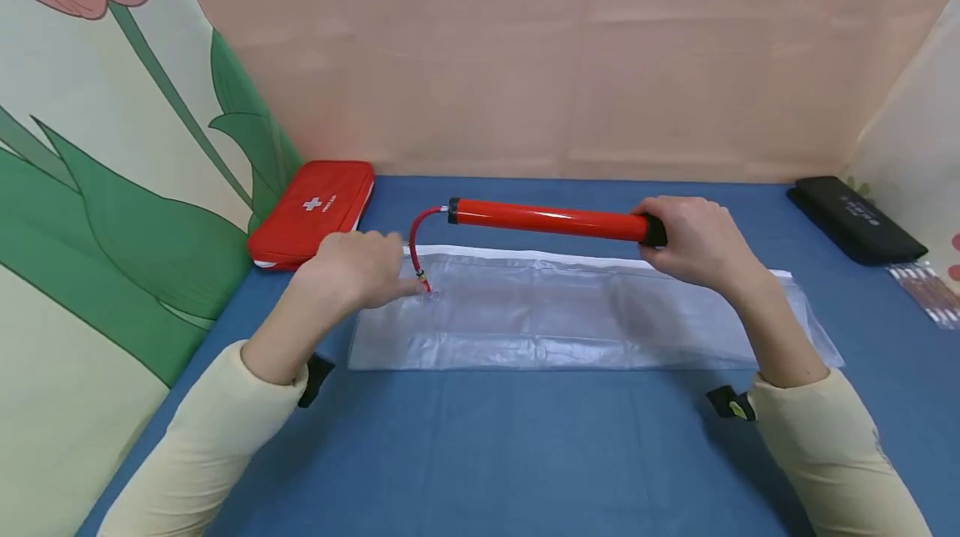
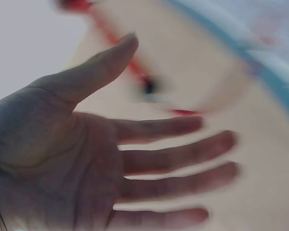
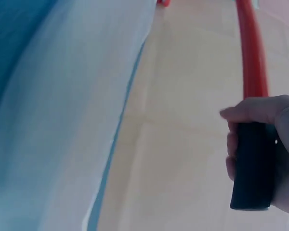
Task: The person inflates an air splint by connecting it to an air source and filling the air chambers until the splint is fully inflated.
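My right hand (image 1: 693, 241) grips the black handle end of a red hand pump (image 1: 547, 218), its fingers and thumb wrapped round it in the right wrist view. The pump lies level in the air above a flat, translucent plastic inflatable (image 1: 592, 303). From its left end a thin red hose (image 1: 413, 237) curves down to a clear valve (image 1: 432, 296) on the inflatable; whether it is plugged in I cannot tell. Beside the hose is my left hand (image 1: 352, 270), with fingers spread and palm bare in the left wrist view, where the pump is blurred.
A red first-aid pouch (image 1: 318, 208) lies at the back left of the blue-covered table (image 1: 525, 445). On the right are a black zip case (image 1: 855, 218) and a clear packet of thin sticks (image 1: 926, 293). Fabric-covered walls stand behind and at both sides.
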A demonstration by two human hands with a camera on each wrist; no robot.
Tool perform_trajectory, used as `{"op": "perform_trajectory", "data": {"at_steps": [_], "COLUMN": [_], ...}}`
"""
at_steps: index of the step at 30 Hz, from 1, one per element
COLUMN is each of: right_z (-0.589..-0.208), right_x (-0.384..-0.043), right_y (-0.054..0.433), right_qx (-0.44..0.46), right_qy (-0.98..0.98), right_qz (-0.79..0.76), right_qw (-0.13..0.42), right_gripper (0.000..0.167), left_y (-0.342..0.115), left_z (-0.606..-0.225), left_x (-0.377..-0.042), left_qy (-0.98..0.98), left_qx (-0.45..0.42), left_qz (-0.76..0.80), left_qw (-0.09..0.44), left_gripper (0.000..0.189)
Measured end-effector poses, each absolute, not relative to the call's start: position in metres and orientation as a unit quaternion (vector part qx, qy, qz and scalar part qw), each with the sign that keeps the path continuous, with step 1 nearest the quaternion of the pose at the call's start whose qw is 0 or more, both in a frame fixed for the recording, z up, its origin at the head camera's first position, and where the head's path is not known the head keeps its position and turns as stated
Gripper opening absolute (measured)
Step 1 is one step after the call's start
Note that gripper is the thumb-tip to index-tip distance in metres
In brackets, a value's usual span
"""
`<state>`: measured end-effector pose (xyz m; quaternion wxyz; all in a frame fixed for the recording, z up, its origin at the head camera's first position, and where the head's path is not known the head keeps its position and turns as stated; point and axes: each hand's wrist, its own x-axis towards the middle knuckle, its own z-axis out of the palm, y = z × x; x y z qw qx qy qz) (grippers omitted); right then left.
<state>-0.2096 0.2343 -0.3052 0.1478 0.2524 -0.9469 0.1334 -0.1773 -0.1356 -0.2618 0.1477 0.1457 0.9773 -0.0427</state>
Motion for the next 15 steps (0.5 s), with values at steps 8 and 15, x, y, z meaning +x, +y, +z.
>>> {"op": "perform_trajectory", "data": {"at_steps": [8,15], "right_z": [-0.292,-0.287], "right_x": [-0.204,-0.210], "right_y": [0.203,0.207], "right_qx": [0.358,0.323], "right_qy": [-0.911,-0.932], "right_qz": [0.100,0.014], "right_qw": [0.182,0.165], "right_gripper": [0.036,0.024], "left_y": [-0.055,-0.050], "left_z": [-0.267,-0.290], "left_x": [-0.183,-0.220], "left_qy": [0.947,0.943], "left_qx": [0.289,0.310], "left_qz": [-0.058,-0.011], "left_qw": [-0.125,-0.119], "left_gripper": [0.091,0.026]}}
